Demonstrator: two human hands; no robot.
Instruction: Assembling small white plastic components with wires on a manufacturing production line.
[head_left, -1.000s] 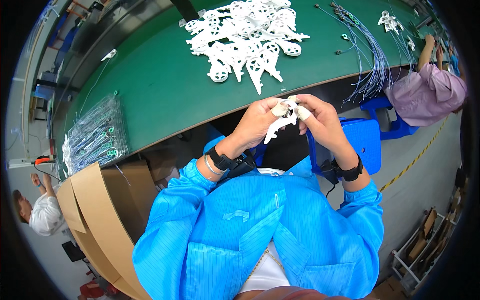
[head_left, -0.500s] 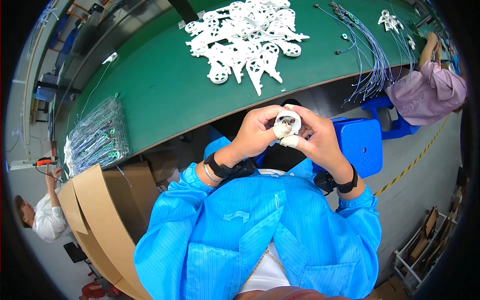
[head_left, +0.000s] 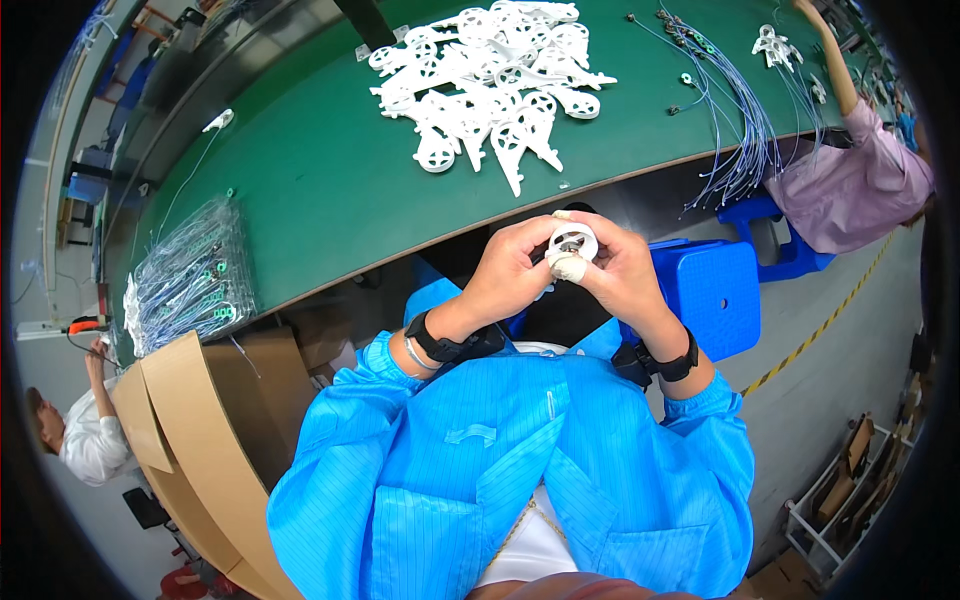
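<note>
Both my hands meet in front of my chest, just short of the table edge, around a white plastic part (head_left: 573, 239) with a round, spoked ring end. My left hand (head_left: 507, 262) grips its left side with fingers curled. My right hand (head_left: 627, 268) closes on the right side, its thumb, in a pale finger cover, pressed at the ring's lower rim. Something small and dark shows inside the ring, too small to name. The rest of the part is hidden by my fingers. Beyond, a heap of similar white plastic parts (head_left: 500, 75) lies on the green table (head_left: 330, 190).
Blue-white cables (head_left: 735, 110) lie at the table's right, and a bundle of bagged cables (head_left: 195, 270) at its left end. An open cardboard box (head_left: 205, 420) stands at my left, a blue stool (head_left: 710, 298) at my right. Co-workers sit on both sides.
My right thumb has shifted left along the ring's lower rim, and the part has tilted slightly. The co-worker at the right has stretched an arm toward the table's far side.
</note>
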